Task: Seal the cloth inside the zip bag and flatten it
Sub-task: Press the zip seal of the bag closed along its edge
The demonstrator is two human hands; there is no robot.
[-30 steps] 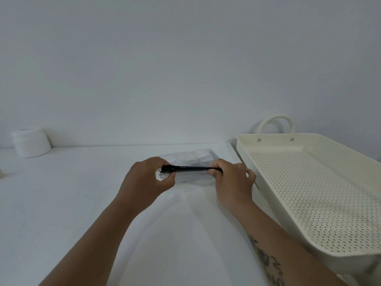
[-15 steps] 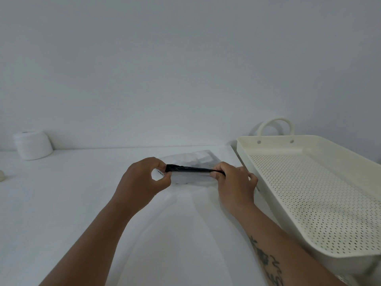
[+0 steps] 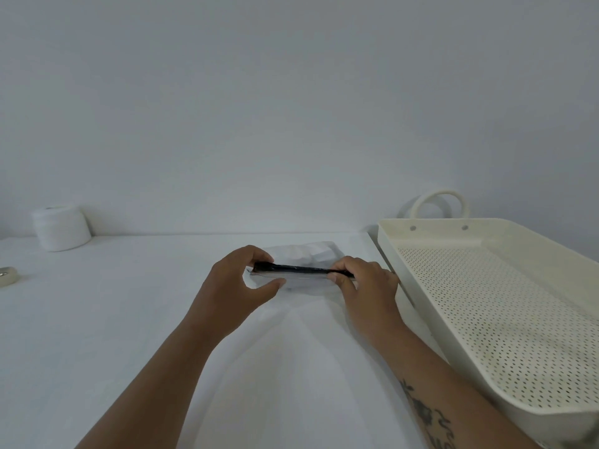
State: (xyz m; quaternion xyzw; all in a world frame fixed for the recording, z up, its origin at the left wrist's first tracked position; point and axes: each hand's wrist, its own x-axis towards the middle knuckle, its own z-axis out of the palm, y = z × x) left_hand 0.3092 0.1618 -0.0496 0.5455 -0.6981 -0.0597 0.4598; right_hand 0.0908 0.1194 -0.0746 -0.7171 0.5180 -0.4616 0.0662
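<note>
Cloth barely shows inside the bag (image 3: pixel 301 277); left hand (image 3: pixel 233 286) and right hand (image 3: pixel 366 283) pinch its black strip, white desk (image 3: pixel 97 319), grey wall.

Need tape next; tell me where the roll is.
In the head view, the tape roll lies at the table's far left edge, in front of the white spool.

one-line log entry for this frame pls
phase: sealing | left hand: pinching zip strip left end | right hand: pinching right end | zip bag: on table, cloth inside
</note>
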